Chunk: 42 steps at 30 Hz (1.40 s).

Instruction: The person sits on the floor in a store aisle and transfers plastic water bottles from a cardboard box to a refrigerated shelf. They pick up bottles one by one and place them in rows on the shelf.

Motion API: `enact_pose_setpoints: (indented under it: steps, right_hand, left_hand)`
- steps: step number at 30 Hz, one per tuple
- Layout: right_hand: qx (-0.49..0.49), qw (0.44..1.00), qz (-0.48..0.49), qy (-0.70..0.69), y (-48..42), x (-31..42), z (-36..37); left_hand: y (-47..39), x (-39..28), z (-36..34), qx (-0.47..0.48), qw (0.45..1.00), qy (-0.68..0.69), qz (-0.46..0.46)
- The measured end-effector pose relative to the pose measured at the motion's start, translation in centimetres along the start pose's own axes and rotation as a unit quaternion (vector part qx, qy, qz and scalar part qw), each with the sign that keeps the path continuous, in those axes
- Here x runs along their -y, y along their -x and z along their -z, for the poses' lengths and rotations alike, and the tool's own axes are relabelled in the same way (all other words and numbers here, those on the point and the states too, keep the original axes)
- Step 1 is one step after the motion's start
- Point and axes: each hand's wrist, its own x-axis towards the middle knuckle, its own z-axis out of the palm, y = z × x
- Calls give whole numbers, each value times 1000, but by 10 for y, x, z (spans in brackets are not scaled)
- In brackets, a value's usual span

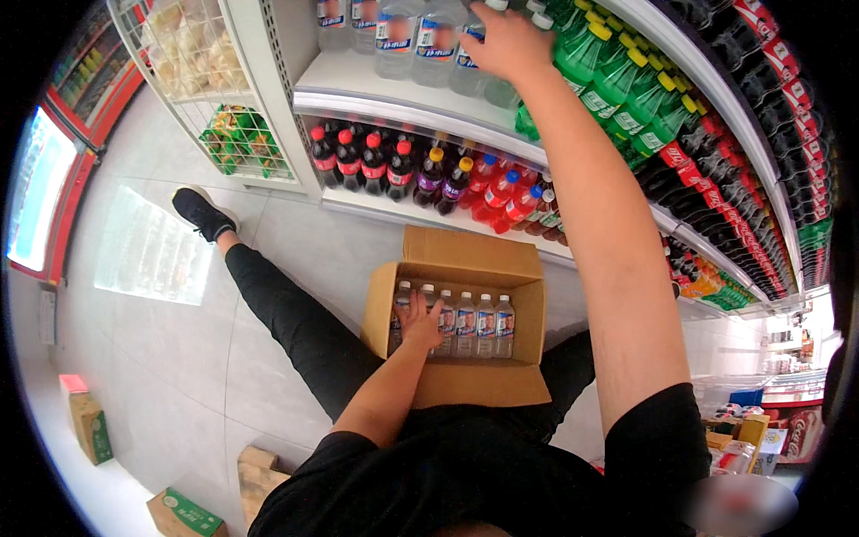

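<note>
My left hand (421, 322) reaches into an open cardboard box (470, 248) between my legs, its fingers on the tops of clear plastic bottles (485, 323) with blue and white labels. The bottles stand in a row, and several remain uncovered to the right of the hand. Up at the shelf, my right hand (513, 43) is stretched over clear labelled bottles (433, 40) beside green soda bottles (590, 50). Whether its fingers grip a bottle there is hidden by the back of the hand.
Below, a lower shelf (376, 201) holds cola, purple-labelled and red drink bottles. A wire rack (194, 67) with bagged goods stands left of the shelving. My outstretched leg (295, 322) lies on the tiled floor, with small cartons (188, 513) near the lower left.
</note>
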Motion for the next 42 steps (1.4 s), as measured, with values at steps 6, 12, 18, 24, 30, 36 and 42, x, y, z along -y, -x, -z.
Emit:
enact_pose_setpoints:
  steps: [6,12,18,24,30,36,42]
  right_hand:
    - [-43,997,7,59,-2,1,-21]
    - [-119,982,26,145,-6,-20,-43]
    - [-169,974,55,144,2,-19,-43]
    - [-220,966,104,90,12,-11,-32]
    - [-374,897,229,58,20,9,-7]
    - [-277,922,248,-106,73,28,45]
    - [-216,912,334,-103,173,11,47]
  left_hand:
    - [0,7,-4,1,1000,-25,3]
    - [1,2,9,40,998,-46,0]
    - [2,4,8,56,998,-37,-7]
    - [7,0,13,57,997,-57,-3]
    - [4,4,5,50,996,-72,-2]
    - [6,4,3,40,998,-52,-1]
    - [4,-3,13,67,990,-121,2]
